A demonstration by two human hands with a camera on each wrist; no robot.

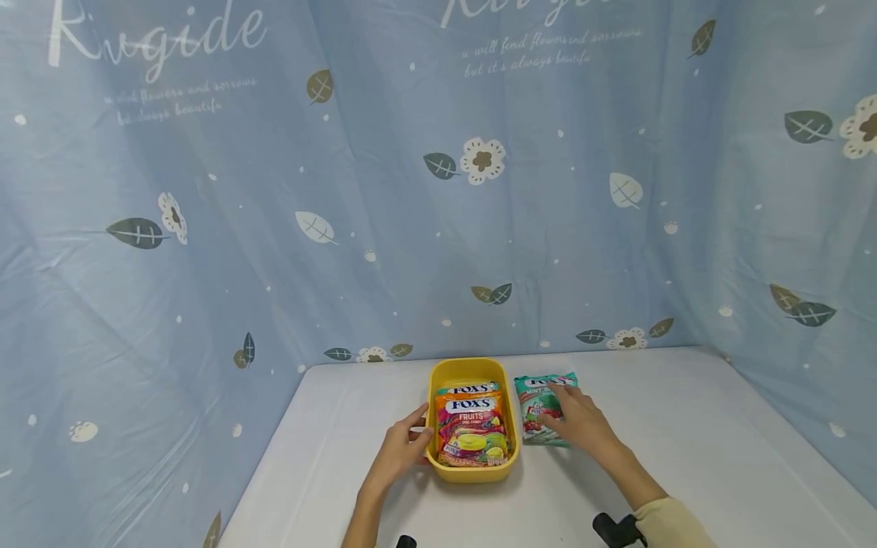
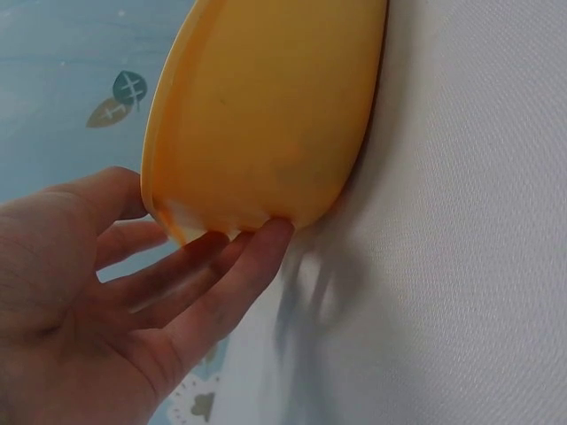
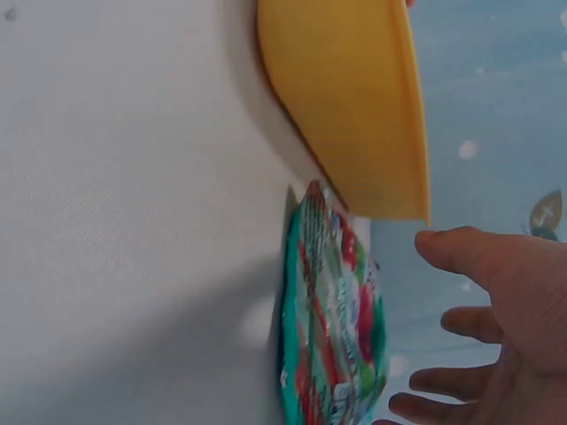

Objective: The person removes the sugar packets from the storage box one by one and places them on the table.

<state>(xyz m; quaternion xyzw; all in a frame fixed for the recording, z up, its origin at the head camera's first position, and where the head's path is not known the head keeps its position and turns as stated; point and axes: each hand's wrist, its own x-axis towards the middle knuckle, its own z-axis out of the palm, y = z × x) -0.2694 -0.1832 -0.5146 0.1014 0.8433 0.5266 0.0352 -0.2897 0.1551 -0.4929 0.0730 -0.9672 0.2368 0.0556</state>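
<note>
A yellow plastic basket (image 1: 473, 475) stands on the table with a FOX'S fruits candy bag (image 1: 471, 434) in it, lying over a teal FOX'S bag (image 1: 488, 387). My left hand (image 1: 400, 445) holds the basket's left side. In the left wrist view its fingers lie along the basket's outer wall (image 2: 266, 115), and the thumb tip goes behind the rim. A green FOX'S mint candy bag (image 1: 541, 415) lies flat to the right of the basket. Over it hovers my right hand (image 1: 582, 422), fingers spread; the right wrist view shows a gap between hand (image 3: 514, 328) and bag (image 3: 332, 328).
The white table (image 1: 685, 449) runs back to a blue curtain (image 1: 548, 228) printed with leaves and flowers, which also hangs along both sides. Black wrist devices (image 1: 619, 530) show at the bottom edge of the head view.
</note>
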